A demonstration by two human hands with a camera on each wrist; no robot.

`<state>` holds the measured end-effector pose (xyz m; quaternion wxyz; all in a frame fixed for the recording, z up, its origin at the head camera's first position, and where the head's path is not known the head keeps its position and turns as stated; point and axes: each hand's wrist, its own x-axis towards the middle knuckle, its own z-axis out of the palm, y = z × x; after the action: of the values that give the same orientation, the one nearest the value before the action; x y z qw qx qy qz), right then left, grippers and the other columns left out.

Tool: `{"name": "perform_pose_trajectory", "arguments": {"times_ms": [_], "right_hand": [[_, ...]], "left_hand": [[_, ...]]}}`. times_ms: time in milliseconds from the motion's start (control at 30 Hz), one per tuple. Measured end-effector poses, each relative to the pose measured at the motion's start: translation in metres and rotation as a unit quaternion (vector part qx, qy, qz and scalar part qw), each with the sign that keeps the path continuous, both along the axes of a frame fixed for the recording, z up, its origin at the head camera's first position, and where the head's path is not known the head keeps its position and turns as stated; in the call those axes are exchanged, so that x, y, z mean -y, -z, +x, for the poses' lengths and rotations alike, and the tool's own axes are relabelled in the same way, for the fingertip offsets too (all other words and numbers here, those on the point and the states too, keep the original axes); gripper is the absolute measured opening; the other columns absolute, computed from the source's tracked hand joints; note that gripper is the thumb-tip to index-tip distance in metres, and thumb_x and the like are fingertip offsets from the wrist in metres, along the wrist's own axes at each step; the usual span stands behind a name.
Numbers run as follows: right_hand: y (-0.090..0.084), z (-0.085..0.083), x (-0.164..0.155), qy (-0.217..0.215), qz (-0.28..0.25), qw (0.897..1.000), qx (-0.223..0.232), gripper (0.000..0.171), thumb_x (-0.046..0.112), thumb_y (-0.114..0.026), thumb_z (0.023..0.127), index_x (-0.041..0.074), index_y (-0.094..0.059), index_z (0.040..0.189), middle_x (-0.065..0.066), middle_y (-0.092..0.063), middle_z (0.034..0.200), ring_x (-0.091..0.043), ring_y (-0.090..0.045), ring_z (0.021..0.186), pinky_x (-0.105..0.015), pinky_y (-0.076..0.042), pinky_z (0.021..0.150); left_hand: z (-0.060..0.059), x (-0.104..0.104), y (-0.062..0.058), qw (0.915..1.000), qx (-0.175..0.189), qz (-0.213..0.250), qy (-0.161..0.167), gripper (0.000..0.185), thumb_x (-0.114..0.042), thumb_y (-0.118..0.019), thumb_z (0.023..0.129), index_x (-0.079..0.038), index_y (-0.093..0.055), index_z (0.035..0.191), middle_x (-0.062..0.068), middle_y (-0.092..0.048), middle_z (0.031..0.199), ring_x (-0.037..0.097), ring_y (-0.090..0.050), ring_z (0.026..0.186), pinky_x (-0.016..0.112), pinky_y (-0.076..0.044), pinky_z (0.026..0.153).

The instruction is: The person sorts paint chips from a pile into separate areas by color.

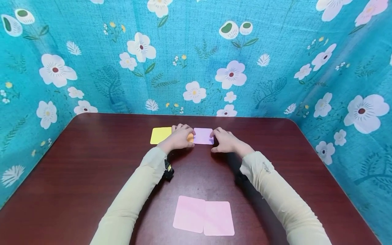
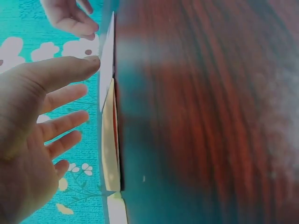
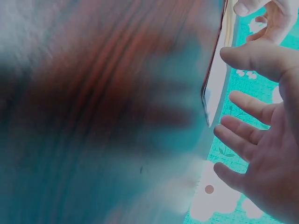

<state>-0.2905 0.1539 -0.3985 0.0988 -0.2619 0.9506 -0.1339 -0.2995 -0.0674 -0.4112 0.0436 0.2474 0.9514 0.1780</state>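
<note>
Three cards lie in a row at the far middle of the dark wooden table point(image 1: 92, 177): a yellow card point(image 1: 160, 135) on the left, an orange card point(image 1: 191, 137) mostly hidden under my left hand point(image 1: 179, 137), and a lilac card point(image 1: 203, 136) on the right. My left hand rests palm down over the orange card; my fingers are straight and slightly spread, and the left wrist view shows them loose, thumb toward the card edges, curled round nothing. My right hand point(image 1: 225, 140) lies flat at the right edge of the lilac card, fingertips touching or just reaching it; the head view is too small to tell which. The right wrist view shows these fingers spread and relaxed, pinching nothing. Both wrist views are blurred and show the cards only edge-on. The two hands are near each other, with the lilac card between them. Two pink cards point(image 1: 203, 216) lie side by side close to me, edges touching or slightly overlapping, well apart from the far row. Blue flowered cloth point(image 1: 196, 61) screens the table on three sides
</note>
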Motion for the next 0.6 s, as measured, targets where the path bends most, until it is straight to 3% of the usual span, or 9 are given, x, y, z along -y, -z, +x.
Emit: {"name": "perform_pose_trajectory", "arguments": {"times_ms": [600], "right_hand": [[0.0,0.045,-0.007,-0.004,0.019,0.999,-0.049,0.054,0.042,-0.068,0.07,0.009,-0.056,0.112,-0.008,-0.052,0.108,-0.023,-0.053,0.096,-0.048,-0.036,0.091]], "left_hand": [[0.037,0.014,-0.007,0.9998,-0.003,-0.005,0.021,0.043,-0.032,-0.07,0.076,-0.016,-0.058,0.113,0.004,-0.051,0.122,0.026,-0.035,0.119,0.048,-0.016,0.091]]}}
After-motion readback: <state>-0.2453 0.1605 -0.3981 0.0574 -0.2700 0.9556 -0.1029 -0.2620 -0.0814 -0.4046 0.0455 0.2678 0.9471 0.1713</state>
